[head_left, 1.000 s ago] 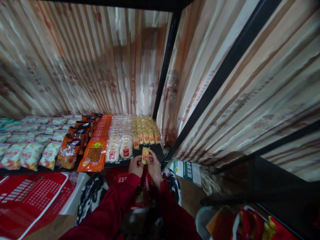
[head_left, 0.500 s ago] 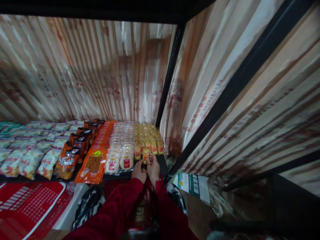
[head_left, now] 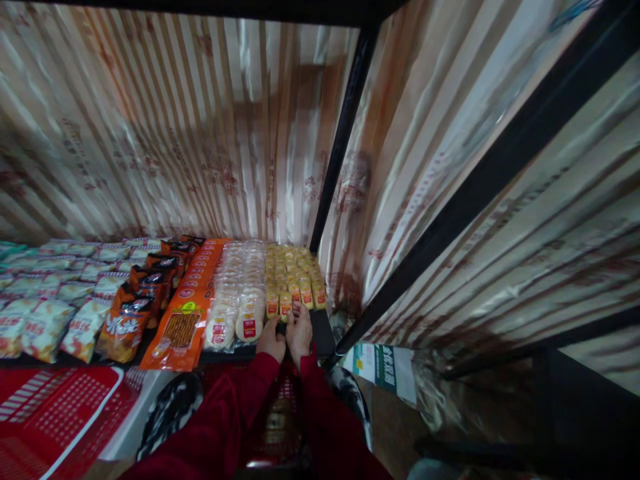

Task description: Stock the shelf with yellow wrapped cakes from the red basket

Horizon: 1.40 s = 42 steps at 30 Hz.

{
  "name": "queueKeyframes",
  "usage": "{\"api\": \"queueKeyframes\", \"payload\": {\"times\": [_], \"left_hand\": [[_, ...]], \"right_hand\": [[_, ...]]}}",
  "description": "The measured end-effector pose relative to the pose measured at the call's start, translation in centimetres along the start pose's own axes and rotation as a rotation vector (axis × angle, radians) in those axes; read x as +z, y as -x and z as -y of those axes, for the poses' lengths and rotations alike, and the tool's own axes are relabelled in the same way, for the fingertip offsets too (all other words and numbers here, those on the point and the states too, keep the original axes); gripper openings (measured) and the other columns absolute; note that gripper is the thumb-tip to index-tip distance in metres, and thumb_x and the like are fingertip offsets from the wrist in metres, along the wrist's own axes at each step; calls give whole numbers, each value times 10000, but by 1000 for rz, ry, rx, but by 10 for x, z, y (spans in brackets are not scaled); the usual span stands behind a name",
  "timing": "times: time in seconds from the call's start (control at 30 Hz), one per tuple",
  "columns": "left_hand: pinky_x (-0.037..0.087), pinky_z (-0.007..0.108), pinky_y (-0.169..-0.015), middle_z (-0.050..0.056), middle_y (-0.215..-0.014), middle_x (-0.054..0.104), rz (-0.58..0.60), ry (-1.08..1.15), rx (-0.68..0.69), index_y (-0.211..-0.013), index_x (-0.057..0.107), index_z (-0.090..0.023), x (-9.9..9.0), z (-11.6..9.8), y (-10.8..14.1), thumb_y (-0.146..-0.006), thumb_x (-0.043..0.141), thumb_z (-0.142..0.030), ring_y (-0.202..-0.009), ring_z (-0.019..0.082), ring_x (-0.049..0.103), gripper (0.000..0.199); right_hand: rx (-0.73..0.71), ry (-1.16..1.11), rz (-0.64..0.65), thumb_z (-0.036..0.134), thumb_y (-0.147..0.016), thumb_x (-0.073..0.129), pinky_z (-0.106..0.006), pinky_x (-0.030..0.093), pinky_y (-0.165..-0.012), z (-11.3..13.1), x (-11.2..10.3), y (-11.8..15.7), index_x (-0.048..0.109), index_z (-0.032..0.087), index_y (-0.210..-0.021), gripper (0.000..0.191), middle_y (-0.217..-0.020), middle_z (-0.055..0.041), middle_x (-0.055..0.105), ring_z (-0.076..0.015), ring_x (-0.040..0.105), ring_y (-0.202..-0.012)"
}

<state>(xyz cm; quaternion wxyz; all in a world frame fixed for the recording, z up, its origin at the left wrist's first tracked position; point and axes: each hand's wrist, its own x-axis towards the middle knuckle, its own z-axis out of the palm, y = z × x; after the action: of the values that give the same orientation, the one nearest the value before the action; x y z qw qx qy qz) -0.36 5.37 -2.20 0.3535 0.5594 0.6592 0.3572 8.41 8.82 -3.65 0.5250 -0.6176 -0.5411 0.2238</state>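
Small yellow snack packets (head_left: 293, 263) stand in tight rows at the right end of a dark shelf. My right hand (head_left: 299, 333) is at the front of these rows, its bent fingers closed at the edge of a front packet (head_left: 285, 305) with a red and orange label. Just left of it, my left hand (head_left: 271, 341) is curled low at the shelf's front edge, below the same packet. Whatever its fingers hold, if anything, is hidden. Round white crackers in clear wrappers (head_left: 249, 320) lie directly to the left.
Orange bags of sticks (head_left: 183, 327), dark orange snack bags (head_left: 124, 327) and white bags (head_left: 47, 327) fill the shelf leftward. A black post (head_left: 345, 133) rises behind the right end. Red baskets (head_left: 55, 407) stand below; printed plastic sheeting (head_left: 225, 133) hangs behind.
The front packet, held between both hands before, now stands at the end of its row. My hands have shifted slightly left in view, and the whole view has moved a little.
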Motion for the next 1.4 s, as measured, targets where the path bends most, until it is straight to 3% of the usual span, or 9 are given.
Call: {"api": "queueKeyframes", "payload": {"times": [0.27,0.57,0.73,1.0,1.3,1.4], "left_hand": [[322,309,-1095,121,-1339,515,-7,-13,3,-1237,549,-87,2,1,3,-662,459,24,-1252,203,464,593],[289,311,-1114,95,-1331,527,-10,56,14,-1214,574,-121,3,7,2,-628,467,48,-1256,192,460,618],[321,303,-1094,99,-1312,545,-13,94,-21,-1183,592,-111,0,-2,3,-633,452,58,-1236,188,482,593],[300,290,-1102,78,-1298,560,-4,120,-117,-1153,611,-127,-4,-13,4,-634,450,65,-1231,172,487,576],[318,283,-1089,83,-1287,568,-22,108,-47,-1147,603,-128,-3,-11,7,-649,439,75,-1218,160,497,562],[339,288,-1076,56,-1251,596,-22,124,20,-1097,625,-160,-1,-9,7,-641,449,63,-1188,161,520,537]], "right_hand": [[-49,138,-97,249,-800,424,-357,448,-770,3,4,1,552,185,-893,170,-857,-94,625,-228,561,-815],[-110,119,-32,212,-808,413,-300,471,-720,-4,5,6,530,184,-912,160,-925,-87,550,-189,556,-825],[-197,307,-45,162,-798,426,-347,419,-822,-3,4,7,560,198,-877,159,-862,-64,570,-213,518,-866],[-182,237,-27,142,-815,395,-321,432,-785,-2,4,2,574,187,-861,191,-865,-68,560,-196,522,-826],[-209,282,-31,158,-779,461,-327,436,-787,4,-1,7,603,197,-882,180,-891,-69,552,-211,517,-876],[-170,279,16,149,-760,451,-297,450,-721,0,0,6,620,196,-881,213,-882,-58,549,-186,534,-798]]}}
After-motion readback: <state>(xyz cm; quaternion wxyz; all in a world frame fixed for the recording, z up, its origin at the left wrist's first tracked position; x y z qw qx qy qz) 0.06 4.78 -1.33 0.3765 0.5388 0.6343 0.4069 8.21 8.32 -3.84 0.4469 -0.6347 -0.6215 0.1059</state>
